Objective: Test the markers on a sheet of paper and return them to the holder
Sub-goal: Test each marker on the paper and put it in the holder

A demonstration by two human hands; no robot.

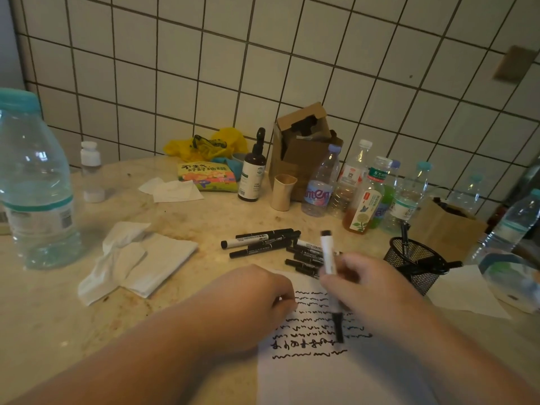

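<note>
A white sheet of paper (327, 378) lies in front of me, covered with several wavy black lines. My right hand (371, 287) grips a white-barrelled marker (328, 255), its black tip down on the paper near the lower lines. My left hand (257, 299) rests with curled fingers on the sheet's left edge; something small may be pinched in it, but I cannot make it out. Several black markers (263, 242) lie loose on the counter beyond the paper. The black mesh holder (415, 261) stands to the right with a few markers in it.
Crumpled tissues (137, 258) lie left of the paper. A large water bottle (35, 182) stands at far left. Several bottles (365, 194), a beige cup (282, 191), a brown spray bottle (252, 171) and cardboard boxes (301, 147) line the tiled wall. White paper (467, 287) lies right of the holder.
</note>
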